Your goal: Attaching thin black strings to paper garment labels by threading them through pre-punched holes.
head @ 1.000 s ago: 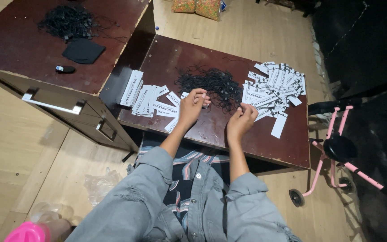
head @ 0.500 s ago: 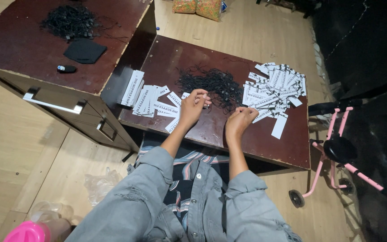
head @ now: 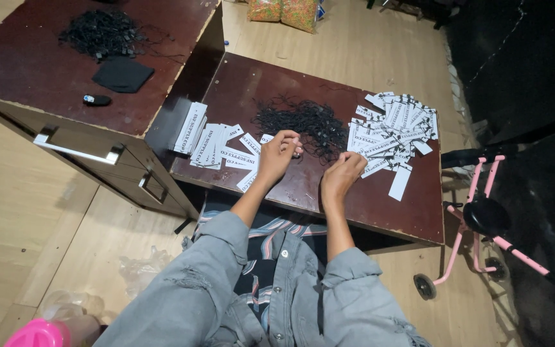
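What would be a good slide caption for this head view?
Both hands, left hand and right hand, work at black strings between white tag piles on a dark table.

Both arms come up from the lower middle of the frame, in grey sleeves pushed back to the elbows, with bare forearms. The left hand (head: pixel 279 153) is near the centre, fingers curled and pinched together. The right hand (head: pixel 342 175) is just beside it, a little lower right, fingers bent downward, knuckles up
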